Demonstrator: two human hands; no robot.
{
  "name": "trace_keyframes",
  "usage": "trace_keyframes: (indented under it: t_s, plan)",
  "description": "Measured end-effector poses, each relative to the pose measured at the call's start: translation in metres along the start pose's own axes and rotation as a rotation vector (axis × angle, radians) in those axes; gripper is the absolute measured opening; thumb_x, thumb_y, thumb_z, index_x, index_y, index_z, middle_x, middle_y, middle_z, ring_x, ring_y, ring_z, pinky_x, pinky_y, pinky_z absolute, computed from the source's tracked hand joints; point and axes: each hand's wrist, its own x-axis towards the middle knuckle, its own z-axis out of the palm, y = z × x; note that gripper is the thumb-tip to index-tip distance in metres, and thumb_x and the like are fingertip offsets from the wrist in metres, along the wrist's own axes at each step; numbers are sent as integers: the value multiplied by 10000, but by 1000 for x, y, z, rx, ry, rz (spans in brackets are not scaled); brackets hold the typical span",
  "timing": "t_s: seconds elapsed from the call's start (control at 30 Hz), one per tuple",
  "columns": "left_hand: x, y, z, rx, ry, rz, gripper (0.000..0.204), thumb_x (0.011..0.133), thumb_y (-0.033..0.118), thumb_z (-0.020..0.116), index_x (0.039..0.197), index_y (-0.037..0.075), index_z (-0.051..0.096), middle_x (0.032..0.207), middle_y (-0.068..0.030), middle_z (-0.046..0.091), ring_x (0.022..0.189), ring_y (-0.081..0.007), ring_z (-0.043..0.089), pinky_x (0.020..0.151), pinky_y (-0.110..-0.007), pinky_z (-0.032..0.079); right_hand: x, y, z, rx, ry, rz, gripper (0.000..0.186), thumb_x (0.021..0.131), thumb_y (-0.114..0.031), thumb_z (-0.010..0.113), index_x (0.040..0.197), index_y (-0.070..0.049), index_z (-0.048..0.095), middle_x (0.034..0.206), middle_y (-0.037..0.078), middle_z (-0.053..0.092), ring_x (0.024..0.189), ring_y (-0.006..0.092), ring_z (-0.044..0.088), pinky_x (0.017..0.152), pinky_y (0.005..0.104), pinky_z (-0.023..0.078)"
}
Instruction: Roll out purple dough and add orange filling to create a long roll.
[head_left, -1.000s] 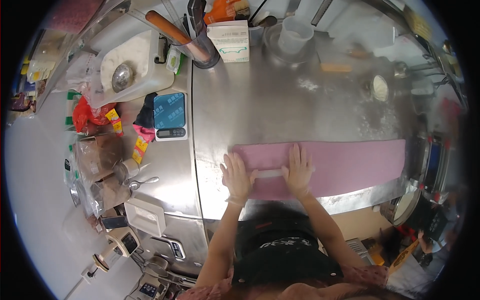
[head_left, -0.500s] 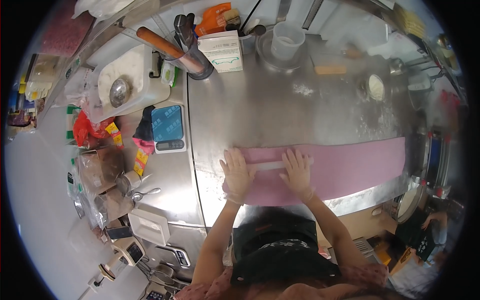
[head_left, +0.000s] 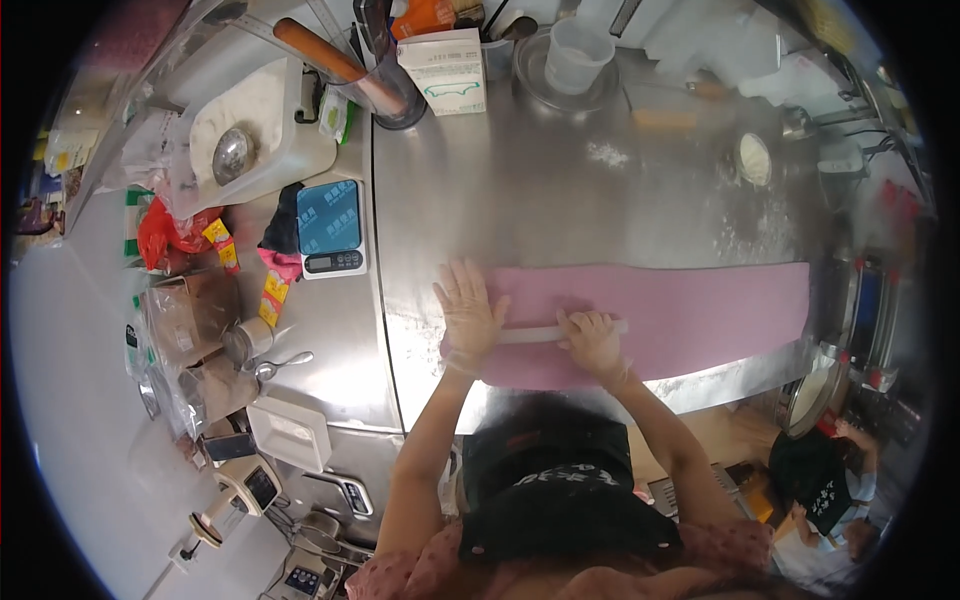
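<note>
A long pink-mauve sheet of dough (head_left: 715, 315) lies flat across the steel worktop. On its left part rests a slim white rolling pin (head_left: 530, 335), set sideways. My left hand (head_left: 470, 318), in a clear thin glove, lies over the pin's left end with its fingers stretched out and spread past the dough's left edge. Gloved the same way, my right hand (head_left: 594, 345) curls its fingers round the pin near the right end, whose tip sticks out beyond the knuckles.
A digital scale (head_left: 333, 230) stands at the left, below a flour tub (head_left: 250, 135) with a metal scoop. Farther back are a carton (head_left: 443, 72) and a clear plastic measuring cup (head_left: 578, 57). A small bowl of flour (head_left: 753, 160) sits far right. Another person (head_left: 820, 490) is at the lower right.
My right hand's fingers have gone from flat to curled round the rolling pin. My left hand stays spread. The view has tilted slightly, and more of the other person shows.
</note>
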Motion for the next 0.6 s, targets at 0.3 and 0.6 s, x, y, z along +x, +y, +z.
trace_keyframes:
  t_s: [0.3,0.6]
  plan:
    - [4,-8,4,-29,29,52,827,935,427,568,1495,-85,241,1552,-311,227,1456,-474,176,1168,-601,145,57,23,-7,-216,33,450,727,889,-406,621,1483,-64,377,1495,168,367,1375,381,339,1141,555,243]
    - [-97,8,-4,-68,-87,26,852,853,444,657,1443,-81,338,1489,-292,345,1416,-473,268,1152,-575,231,-35,-35,-5,-181,-90,449,747,877,-408,610,1484,-50,365,1520,224,347,1394,434,312,1164,579,200]
